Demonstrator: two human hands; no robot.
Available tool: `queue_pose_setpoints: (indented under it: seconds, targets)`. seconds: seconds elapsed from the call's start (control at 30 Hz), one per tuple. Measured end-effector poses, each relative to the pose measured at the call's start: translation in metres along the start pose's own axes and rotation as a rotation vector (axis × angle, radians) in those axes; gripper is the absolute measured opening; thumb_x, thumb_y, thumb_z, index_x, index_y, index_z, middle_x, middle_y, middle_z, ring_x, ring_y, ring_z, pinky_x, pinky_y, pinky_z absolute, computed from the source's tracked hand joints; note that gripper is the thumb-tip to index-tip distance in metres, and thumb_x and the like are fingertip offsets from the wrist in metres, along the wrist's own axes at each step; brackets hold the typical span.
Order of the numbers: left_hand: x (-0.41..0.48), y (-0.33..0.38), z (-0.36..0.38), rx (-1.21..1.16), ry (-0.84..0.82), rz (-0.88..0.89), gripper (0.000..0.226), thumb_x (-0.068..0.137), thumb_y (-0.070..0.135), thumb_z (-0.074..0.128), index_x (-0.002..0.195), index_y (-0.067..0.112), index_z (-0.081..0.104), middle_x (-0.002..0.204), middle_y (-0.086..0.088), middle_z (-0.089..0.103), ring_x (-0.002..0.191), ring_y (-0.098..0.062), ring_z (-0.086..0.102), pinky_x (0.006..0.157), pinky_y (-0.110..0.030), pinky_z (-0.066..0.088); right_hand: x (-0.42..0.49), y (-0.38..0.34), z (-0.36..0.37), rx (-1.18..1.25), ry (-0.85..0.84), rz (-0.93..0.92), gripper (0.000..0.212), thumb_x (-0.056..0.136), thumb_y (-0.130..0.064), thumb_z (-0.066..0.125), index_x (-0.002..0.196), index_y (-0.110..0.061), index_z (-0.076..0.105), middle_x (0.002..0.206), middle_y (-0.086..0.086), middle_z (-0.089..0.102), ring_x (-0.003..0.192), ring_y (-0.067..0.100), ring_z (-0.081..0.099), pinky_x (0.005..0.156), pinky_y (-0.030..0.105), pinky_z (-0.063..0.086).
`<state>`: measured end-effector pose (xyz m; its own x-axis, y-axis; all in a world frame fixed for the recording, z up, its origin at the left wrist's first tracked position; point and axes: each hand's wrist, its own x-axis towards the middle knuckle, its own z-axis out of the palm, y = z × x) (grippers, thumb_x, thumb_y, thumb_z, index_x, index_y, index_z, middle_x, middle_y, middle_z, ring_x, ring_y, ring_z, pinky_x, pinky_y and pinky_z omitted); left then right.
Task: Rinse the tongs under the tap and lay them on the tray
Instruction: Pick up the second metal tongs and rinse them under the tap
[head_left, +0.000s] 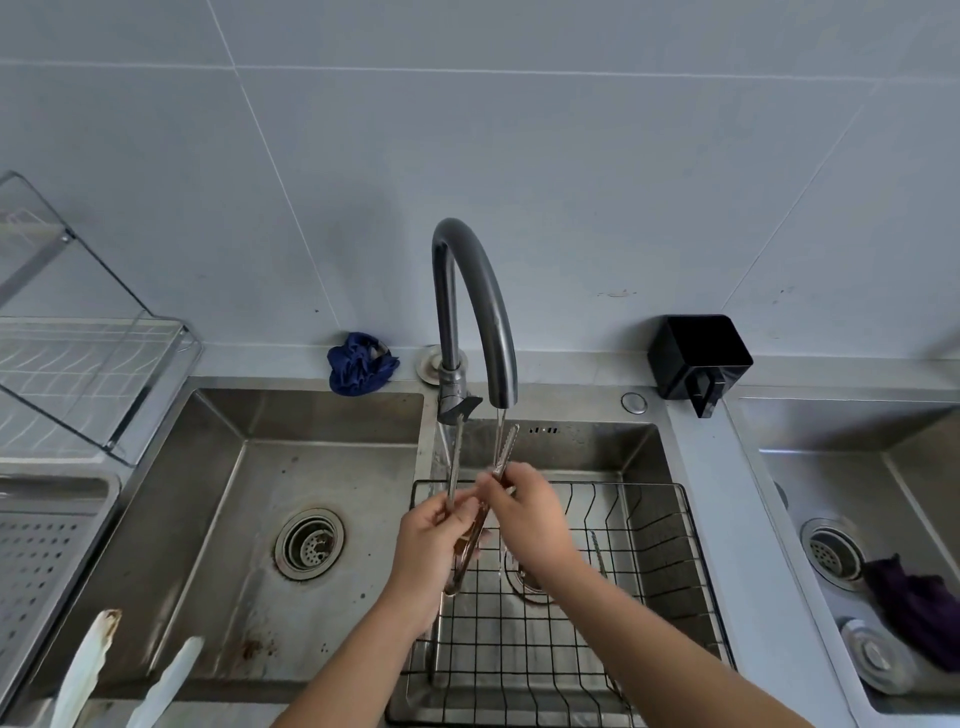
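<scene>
The metal tongs (503, 448) stand nearly upright under the curved grey tap (480, 291), their two serrated arms spread apart. A thin stream of water falls from the spout onto the right arm. My left hand (434, 545) grips the brown handle end and the left arm. My right hand (524, 512) pinches the right arm just below its tip. Both hands hover over the black wire basket (654, 525) in the right basin. A perforated metal tray (47, 540) lies at the far left, beyond the left basin.
The left basin (228, 509) has a round drain strainer. A blue cloth (360, 364) sits behind it by the wall. A clear dish rack (88, 364) stands at the left. A black holder (698, 358) is at the right, with another sink (872, 519) holding a purple cloth.
</scene>
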<state>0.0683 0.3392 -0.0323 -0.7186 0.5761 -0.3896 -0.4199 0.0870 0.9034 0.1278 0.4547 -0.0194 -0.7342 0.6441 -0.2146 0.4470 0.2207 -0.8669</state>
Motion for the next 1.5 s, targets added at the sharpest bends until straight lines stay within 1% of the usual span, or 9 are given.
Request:
queue_pose_setpoints:
  seconds: [0.1, 0.2, 0.43, 0.57, 0.73, 0.87, 1.07, 1.3, 1.5]
  targets:
    - [0.002, 0.001, 0.006, 0.063, 0.019, 0.059, 0.014, 0.092, 0.024, 0.068, 0.101, 0.026, 0.078, 0.093, -0.009, 0.078, 0.084, -0.026, 0.074, 0.071, -0.035, 0.059, 0.013, -0.012, -0.016, 0.094, 0.099, 0.046, 0.039, 0.105, -0.037, 0.049, 0.088, -0.007, 0.066, 0.074, 0.008, 0.065, 0.063, 0.018, 0.054, 0.062, 0.042, 0.048]
    - [0.001, 0.0, 0.015, 0.096, 0.015, 0.065, 0.012, 0.09, 0.022, 0.071, 0.095, 0.029, 0.079, 0.089, -0.009, 0.079, 0.085, -0.024, 0.075, 0.075, -0.04, 0.059, 0.011, -0.014, -0.012, 0.253, 0.23, 0.072, 0.021, 0.103, -0.023, 0.051, 0.089, -0.014, 0.063, 0.076, 0.006, 0.068, 0.064, 0.025, 0.061, 0.064, 0.048, 0.055]
    - [0.001, 0.002, 0.01, -0.108, 0.078, -0.071, 0.025, 0.092, -0.001, 0.059, 0.083, 0.012, 0.077, 0.081, -0.016, 0.074, 0.07, -0.029, 0.069, 0.055, -0.035, 0.055, 0.006, -0.001, -0.016, 0.311, -0.128, 0.079, 0.006, 0.091, -0.014, 0.067, 0.086, -0.017, 0.068, 0.075, -0.006, 0.073, 0.068, 0.007, 0.066, 0.055, 0.019, 0.049]
    - [0.0, -0.001, 0.011, -0.114, 0.009, -0.155, 0.019, 0.098, 0.025, 0.062, 0.096, 0.013, 0.076, 0.076, -0.02, 0.069, 0.062, -0.03, 0.065, 0.052, -0.035, 0.053, 0.015, -0.01, -0.038, 0.631, -0.147, 0.03, 0.02, 0.098, -0.024, 0.065, 0.086, -0.009, 0.065, 0.079, 0.007, 0.066, 0.066, 0.017, 0.056, 0.059, 0.027, 0.047]
    - [0.009, 0.007, 0.018, -0.051, -0.012, -0.169, 0.041, 0.094, 0.045, 0.057, 0.091, 0.009, 0.075, 0.07, -0.014, 0.069, 0.052, -0.022, 0.062, 0.043, -0.03, 0.048, -0.013, 0.006, -0.022, 0.584, -0.334, 0.021, 0.026, 0.098, -0.025, 0.066, 0.096, 0.001, 0.062, 0.083, 0.015, 0.065, 0.068, 0.032, 0.06, 0.06, 0.038, 0.055]
    - [0.008, 0.005, 0.022, -0.057, 0.025, -0.186, 0.036, 0.101, 0.042, 0.051, 0.093, 0.022, 0.08, 0.095, -0.007, 0.079, 0.078, -0.018, 0.075, 0.063, -0.032, 0.056, -0.007, 0.009, -0.026, 0.209, -0.327, -0.059, 0.012, 0.095, -0.027, 0.071, 0.096, -0.015, 0.069, 0.086, 0.003, 0.07, 0.075, 0.015, 0.065, 0.07, 0.03, 0.058]
    - [0.008, -0.001, 0.019, -0.08, 0.073, -0.17, 0.018, 0.102, 0.02, 0.055, 0.095, 0.025, 0.072, 0.085, -0.013, 0.074, 0.065, -0.027, 0.069, 0.054, -0.037, 0.056, -0.016, 0.015, -0.027, 0.431, -0.398, 0.065, 0.019, 0.1, -0.021, 0.062, 0.1, -0.005, 0.071, 0.088, 0.011, 0.075, 0.08, 0.028, 0.074, 0.068, 0.035, 0.062]
    - [0.004, -0.004, 0.013, -0.012, -0.104, -0.156, 0.028, 0.102, 0.012, 0.049, 0.104, 0.023, 0.075, 0.07, -0.016, 0.067, 0.051, -0.024, 0.059, 0.043, -0.03, 0.042, 0.011, 0.011, -0.031, 0.482, -0.112, 0.121, 0.019, 0.099, -0.019, 0.063, 0.118, -0.014, 0.064, 0.102, 0.013, 0.074, 0.074, 0.02, 0.072, 0.063, 0.033, 0.061]
    - [0.004, -0.004, 0.011, -0.088, -0.098, -0.17, 0.026, 0.099, 0.004, 0.051, 0.1, 0.012, 0.075, 0.074, -0.018, 0.067, 0.047, -0.025, 0.055, 0.04, -0.027, 0.037, 0.021, -0.005, -0.021, 0.484, 0.036, -0.015, 0.015, 0.098, -0.014, 0.065, 0.105, -0.025, 0.072, 0.075, 0.009, 0.074, 0.055, 0.014, 0.061, 0.048, 0.026, 0.051]
